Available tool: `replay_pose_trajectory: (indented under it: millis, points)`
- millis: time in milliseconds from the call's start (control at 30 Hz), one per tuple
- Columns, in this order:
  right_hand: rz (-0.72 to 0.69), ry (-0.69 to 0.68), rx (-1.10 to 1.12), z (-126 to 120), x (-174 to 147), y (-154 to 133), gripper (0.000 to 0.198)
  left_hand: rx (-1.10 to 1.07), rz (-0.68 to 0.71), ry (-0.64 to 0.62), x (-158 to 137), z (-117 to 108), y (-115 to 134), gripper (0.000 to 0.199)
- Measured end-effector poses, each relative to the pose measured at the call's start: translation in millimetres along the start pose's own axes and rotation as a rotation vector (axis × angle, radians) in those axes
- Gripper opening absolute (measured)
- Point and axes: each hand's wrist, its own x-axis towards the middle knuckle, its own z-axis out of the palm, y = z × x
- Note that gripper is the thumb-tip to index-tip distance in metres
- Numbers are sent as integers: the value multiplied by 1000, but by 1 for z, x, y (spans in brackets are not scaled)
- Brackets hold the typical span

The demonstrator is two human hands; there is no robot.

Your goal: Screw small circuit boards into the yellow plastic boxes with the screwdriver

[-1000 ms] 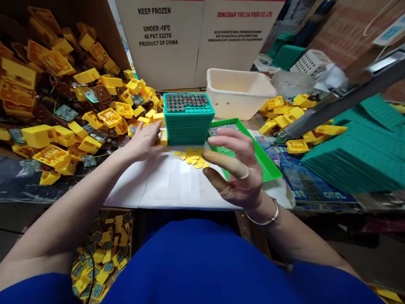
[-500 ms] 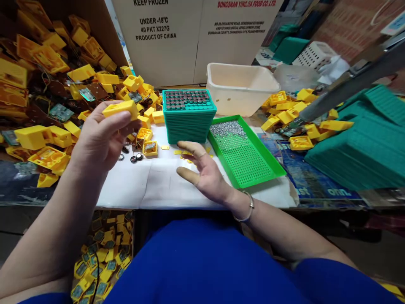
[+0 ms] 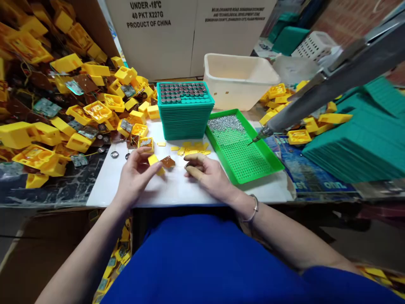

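Observation:
My left hand (image 3: 136,175) is closed around a small yellow plastic housing (image 3: 155,161), low over the white work surface. A brown board piece (image 3: 168,161) sticks out beside the housing, toward my right hand. My right hand (image 3: 210,174), with covered fingertips, pinches a small dark part (image 3: 187,164); the fingers hide most of it. A thin wire seems to run between the board and that part. Just beyond the hands lie small flat yellow pieces (image 3: 193,147). Another open yellow housing (image 3: 146,144) rests behind my left hand.
Stacked teal trays (image 3: 185,120) holding round metal parts stand behind the hands. A green tray (image 3: 253,164) with small metal pieces lies right, under a grey screwdriver (image 3: 291,107). Yellow housings (image 3: 98,110) heap up at left. A white bin (image 3: 234,90) stands behind.
My left hand has come down and right from the heap with the yellow housing. My right hand, open before, has closed on a small dark part. The screwdriver hangs farther left over the green tray.

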Motion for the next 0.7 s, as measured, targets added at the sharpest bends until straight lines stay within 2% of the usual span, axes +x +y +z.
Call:
replay_pose_trajectory:
  millis: [100,167,233,267,300,367,433,533,633,700]
  points:
    - [-448,121,-624,-10,-3,4,22,298,40,-103,-7,-10,1,43]
    - [-644,175,-892,-13,-4,3,30,259,-5,-207,-11,-14,5,32]
    - [-758,219,-1019,-15,-5,3,31,114,-84,-295,-15,-15,8,25]
    - [-789,221,-1050,-15,-6,3,30,87,-88,-299,-18,-15,8,23]
    - [-798,203,-1071,-15,-7,5,29,122,-50,-275,-21,-15,7,21]
    - [-762,114,-1093,-15,-12,8,30,325,104,-222,-28,-15,3,19]
    - [-702,10,-1081,-15,-19,11,28,509,249,-228,-35,-16,-2,22]
    - [-644,-83,-1000,-15,-28,13,23,597,360,-263,-42,-18,-10,14]
    - [-542,-69,-951,-15,-31,13,23,712,463,-238,-44,-22,-13,42]
    - [-469,-54,-978,-14,-29,11,20,818,518,-230,-42,-24,-13,49]
